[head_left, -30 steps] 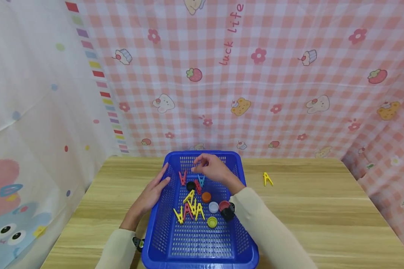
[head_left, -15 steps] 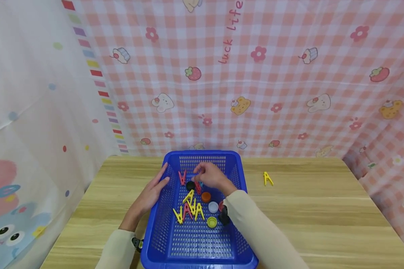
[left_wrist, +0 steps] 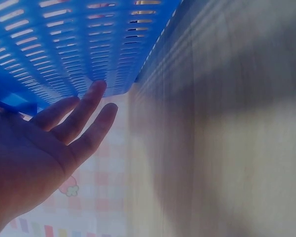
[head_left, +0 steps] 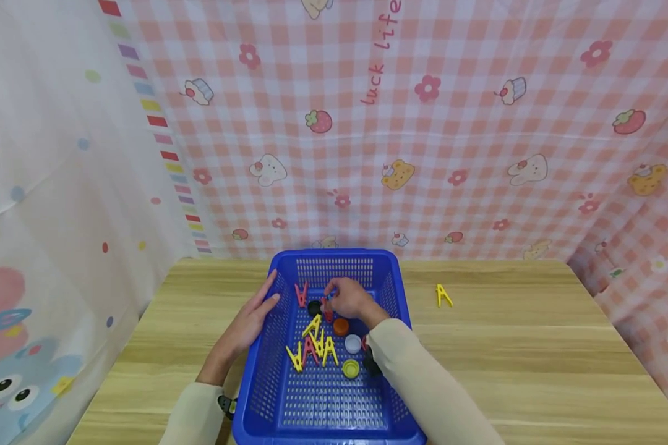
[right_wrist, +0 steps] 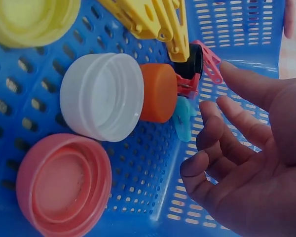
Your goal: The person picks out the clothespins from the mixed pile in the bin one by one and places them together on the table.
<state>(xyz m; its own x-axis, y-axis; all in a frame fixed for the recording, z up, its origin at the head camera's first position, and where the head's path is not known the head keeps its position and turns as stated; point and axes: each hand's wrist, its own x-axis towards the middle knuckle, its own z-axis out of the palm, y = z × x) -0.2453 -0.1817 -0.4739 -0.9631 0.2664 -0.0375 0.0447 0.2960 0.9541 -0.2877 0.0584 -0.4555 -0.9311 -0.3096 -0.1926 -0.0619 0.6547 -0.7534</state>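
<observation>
A blue plastic basket (head_left: 334,436) stands on the table, holding clothespins and bottle caps. My left hand (head_left: 250,321) rests along its left rim; in the left wrist view, fingers (left_wrist: 84,118) extend beside the slotted outer wall. Inside, my right hand (head_left: 352,300) reaches down over the far part, fingers loosely bent. In the right wrist view, thumb and forefinger stand apart near a teal clothespin (right_wrist: 182,118) and a red clothespin (right_wrist: 188,86), with nothing seen between them. Close by are a black cap (head_left: 314,308), an orange cap (head_left: 341,326) and another red clothespin (head_left: 301,294).
Nearer me in the basket lie several yellow clothespins (head_left: 329,351), a pinkish-red clothespin (head_left: 309,350), a white cap (head_left: 353,343), a yellow cap (head_left: 351,369) and a pink cap (right_wrist: 64,185). One yellow clothespin (head_left: 443,295) lies on the wooden table (head_left: 512,346), right of the basket.
My right hand has moved down into the basket, toward the red and teal clothespins, and now covers most of the teal one in the head view. The left hand stays on the rim.
</observation>
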